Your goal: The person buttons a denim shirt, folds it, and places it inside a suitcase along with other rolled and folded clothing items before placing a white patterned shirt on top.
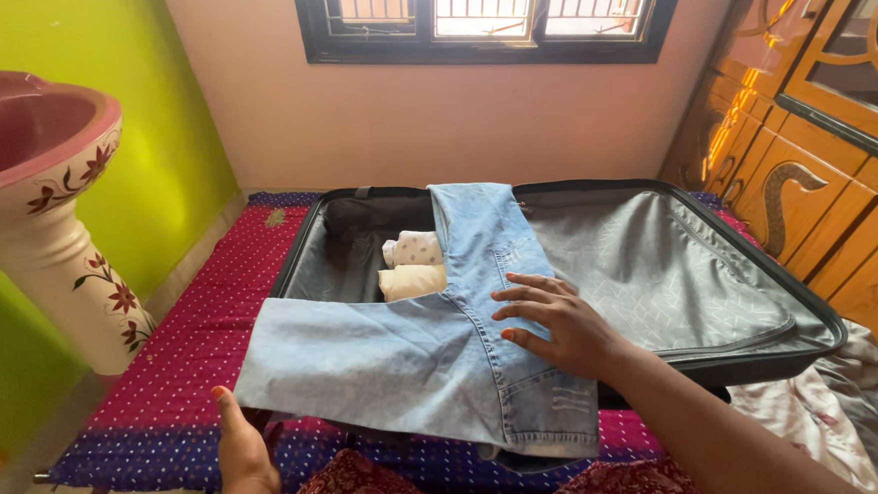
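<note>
A pair of light blue jeans [405, 359] lies spread over the near edge of an open black suitcase [660, 265], one leg running back into the case. My right hand [553, 321] rests flat on the jeans near their middle, fingers apart. My left hand [242, 453] is at the jeans' near left corner, thumb up against the fabric edge. Two rolled cream cloths [412, 266] sit inside the left half of the suitcase, partly hidden by the jeans.
The suitcase lies on a magenta and purple dotted cloth [195, 360]. A maroon pedestal washbasin [35, 188] stands at the left by a green wall. A carved wooden cupboard [823, 127] is at the right. Pale crumpled clothes [828, 417] lie at the near right.
</note>
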